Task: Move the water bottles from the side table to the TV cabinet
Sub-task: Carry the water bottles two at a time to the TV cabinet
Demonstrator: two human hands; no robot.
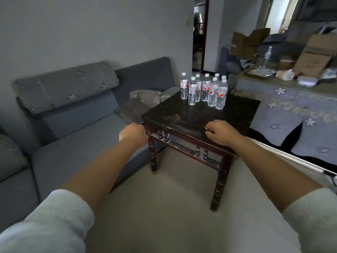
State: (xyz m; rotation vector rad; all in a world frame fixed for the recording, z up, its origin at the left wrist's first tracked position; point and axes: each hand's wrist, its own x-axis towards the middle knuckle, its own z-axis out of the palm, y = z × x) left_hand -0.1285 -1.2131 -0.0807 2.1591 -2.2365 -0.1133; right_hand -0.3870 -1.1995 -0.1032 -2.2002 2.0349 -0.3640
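Observation:
Several clear water bottles [204, 90] with white caps and red-and-white labels stand upright in a cluster at the far end of a dark wooden side table [189, 115]. My left hand [133, 133] hangs at the table's near left corner with curled fingers and holds nothing. My right hand [220, 132] rests over the near edge of the tabletop, fingers curled loosely, with nothing in it. Both hands are well short of the bottles.
A grey sofa [73, 128] with cushions runs along the left. To the right stands a surface under a floral cloth [284, 106], with cardboard boxes [313, 53], one more bottle [267, 55] and clutter on it. A doorway [198, 33] opens behind. Pale floor lies in front.

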